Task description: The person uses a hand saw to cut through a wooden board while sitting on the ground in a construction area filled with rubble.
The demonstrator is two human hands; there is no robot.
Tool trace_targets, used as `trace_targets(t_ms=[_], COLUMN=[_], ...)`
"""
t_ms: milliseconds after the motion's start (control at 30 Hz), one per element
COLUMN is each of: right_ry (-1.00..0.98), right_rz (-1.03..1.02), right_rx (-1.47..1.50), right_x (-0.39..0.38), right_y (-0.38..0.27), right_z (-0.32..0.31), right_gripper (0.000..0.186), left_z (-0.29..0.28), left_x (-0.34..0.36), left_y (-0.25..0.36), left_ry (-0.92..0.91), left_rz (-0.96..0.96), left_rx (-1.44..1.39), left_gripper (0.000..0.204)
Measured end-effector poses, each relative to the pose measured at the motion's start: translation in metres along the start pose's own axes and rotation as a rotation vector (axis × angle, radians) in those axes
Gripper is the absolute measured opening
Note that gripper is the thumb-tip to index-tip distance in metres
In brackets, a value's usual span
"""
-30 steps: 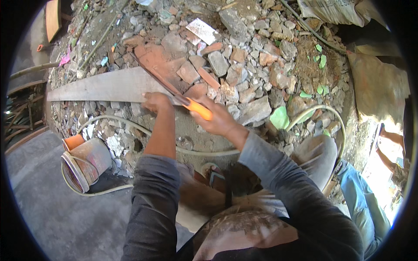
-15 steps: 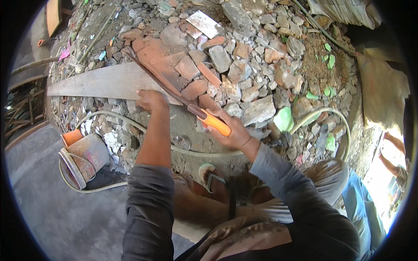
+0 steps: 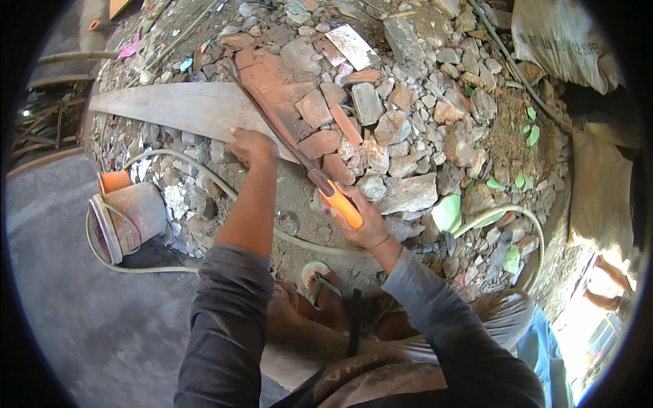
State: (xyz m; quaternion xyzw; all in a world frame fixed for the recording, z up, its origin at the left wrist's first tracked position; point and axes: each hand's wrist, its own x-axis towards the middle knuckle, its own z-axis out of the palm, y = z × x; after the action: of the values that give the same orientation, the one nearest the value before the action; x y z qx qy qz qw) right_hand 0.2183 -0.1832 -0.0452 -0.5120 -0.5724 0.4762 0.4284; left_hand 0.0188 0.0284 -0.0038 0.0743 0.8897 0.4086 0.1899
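A pale wooden board [image 3: 182, 109] lies across the rubble at the left, tapering toward its far left end. Its near edge is gripped by my left hand [image 3: 252, 148], fingers closed close to the right end. My right hand [image 3: 367, 224] is wrapped round the orange handle of a hand saw [image 3: 344, 207]. The saw's rusty brown blade slants up and left from the handle, across the board's right end. Whether the teeth are in the wood cannot be made out.
Broken bricks and concrete chunks [image 3: 409, 193] cover the ground ahead. A pale hose [image 3: 320, 247] loops in front of my feet. On the left, a dirty bucket [image 3: 139, 216] lies tipped beside an orange container [image 3: 114, 181]. Sacks [image 3: 558, 41] stand at the far right.
The view has shifted, so the scene sits a little further right. Both hands keep their hold, and the saw remains across the board's right end at much the same slant.
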Motion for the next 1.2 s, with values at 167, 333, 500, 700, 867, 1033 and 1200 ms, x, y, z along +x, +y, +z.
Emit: trace_targets(t_ms=[167,333,500,700,867,1033,1200], right_ry=[-0.052,-0.039,-0.055,-0.12,-0.06,-0.089,-0.04], right_rz=[0.022,-0.017,0.024,0.042,-0.047,0.082,-0.033], right_rx=[-0.052,-0.073,0.078,-0.11,-0.135,0.039,-0.095], right_x=[-0.066,-0.128,0.036,-0.12,-0.077,0.054,-0.086], right_y=[-0.054,-0.047,-0.014,-0.038,-0.031,-0.043,-0.063], right_z=[-0.033,-0.06,0.015,-0.056,-0.036,0.005,-0.037], right_gripper=[0.058,0.058,0.054,0.054,0.05,0.046,0.045], left_z=[-0.011,-0.012,-0.004,-0.023,-0.016,-0.006,-0.022], left_x=[0.039,0.042,0.019,0.028,0.029,0.017,0.036], left_y=[-0.016,-0.029,-0.006,-0.012,-0.017,-0.009,-0.016], left_ry=[0.035,0.067,0.013,0.001,0.036,-0.021,0.006], left_rz=[-0.055,0.017,0.041,-0.004,0.017,0.038,-0.01], left_rx=[0.044,0.106,0.135,0.149,0.174,0.146,0.144], left_gripper=[0.073,0.07,0.069,0.067,0.067,0.069,0.071])
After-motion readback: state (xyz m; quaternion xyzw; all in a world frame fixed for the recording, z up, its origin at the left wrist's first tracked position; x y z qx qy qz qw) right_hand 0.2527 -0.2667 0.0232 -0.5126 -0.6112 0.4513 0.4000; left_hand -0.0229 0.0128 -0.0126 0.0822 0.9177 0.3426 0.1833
